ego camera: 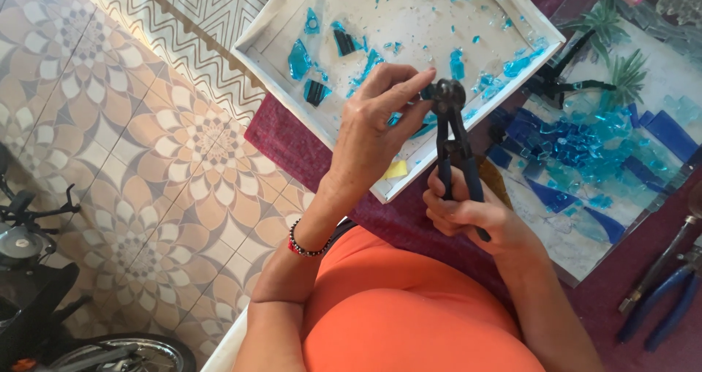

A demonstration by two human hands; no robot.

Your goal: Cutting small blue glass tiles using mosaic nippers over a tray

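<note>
A small glass piece [428, 93], at the frame's upper centre, is pinched by the left hand [376, 127] inside the nippers [455, 142], which are clenched by the right hand [468, 215]. Splinters could fly beyond the tray [256, 47], or fingers [409, 87] be cut.

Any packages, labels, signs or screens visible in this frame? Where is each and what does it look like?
None show.
The nearest thing to a container is the white tray, shallow and rectangular, scattered with blue glass bits.
Left hand pinches at the head of the black nippers; right hand grips their handles.
</note>
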